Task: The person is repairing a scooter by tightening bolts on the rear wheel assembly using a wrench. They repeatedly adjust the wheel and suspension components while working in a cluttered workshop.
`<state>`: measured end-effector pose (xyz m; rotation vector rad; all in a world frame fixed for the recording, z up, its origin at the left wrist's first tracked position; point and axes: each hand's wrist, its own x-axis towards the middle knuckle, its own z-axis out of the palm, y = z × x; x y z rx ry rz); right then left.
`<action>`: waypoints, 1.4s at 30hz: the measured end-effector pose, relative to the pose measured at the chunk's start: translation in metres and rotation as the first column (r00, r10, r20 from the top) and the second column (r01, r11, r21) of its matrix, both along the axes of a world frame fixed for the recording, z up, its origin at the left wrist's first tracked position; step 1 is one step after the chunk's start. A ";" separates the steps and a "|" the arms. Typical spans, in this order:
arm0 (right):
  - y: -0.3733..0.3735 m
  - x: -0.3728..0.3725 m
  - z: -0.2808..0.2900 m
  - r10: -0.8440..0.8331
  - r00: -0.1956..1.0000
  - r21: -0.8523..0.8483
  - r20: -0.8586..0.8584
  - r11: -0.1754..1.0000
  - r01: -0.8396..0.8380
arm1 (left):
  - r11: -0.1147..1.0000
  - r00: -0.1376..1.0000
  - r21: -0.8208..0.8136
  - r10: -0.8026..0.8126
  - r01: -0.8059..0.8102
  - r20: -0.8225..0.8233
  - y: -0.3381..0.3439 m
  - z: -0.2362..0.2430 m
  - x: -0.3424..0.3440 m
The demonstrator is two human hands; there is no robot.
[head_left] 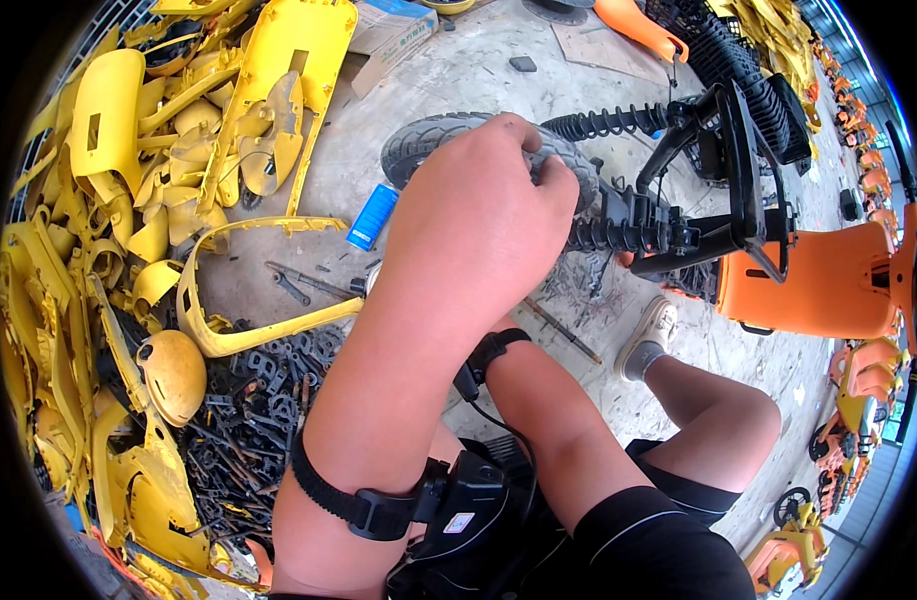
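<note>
the wheel [411, 143] lay just beyond the curled fingers of the left hand [484, 205], seemingly the nearer one, and ran lengthwise left to right; 2 springs [611, 122] sat right of them. right hand mostly hidden [504, 324]; i couldn't tell what either pinched.
</note>
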<state>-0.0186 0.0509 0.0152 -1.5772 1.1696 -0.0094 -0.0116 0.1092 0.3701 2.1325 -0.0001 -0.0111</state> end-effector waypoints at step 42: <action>-0.012 0.002 -0.020 -0.041 0.972 0.612 0.230 0.783 -0.112 | 0.998 0.959 -0.055 0.009 -0.026 -0.284 0.023 0.011 -0.006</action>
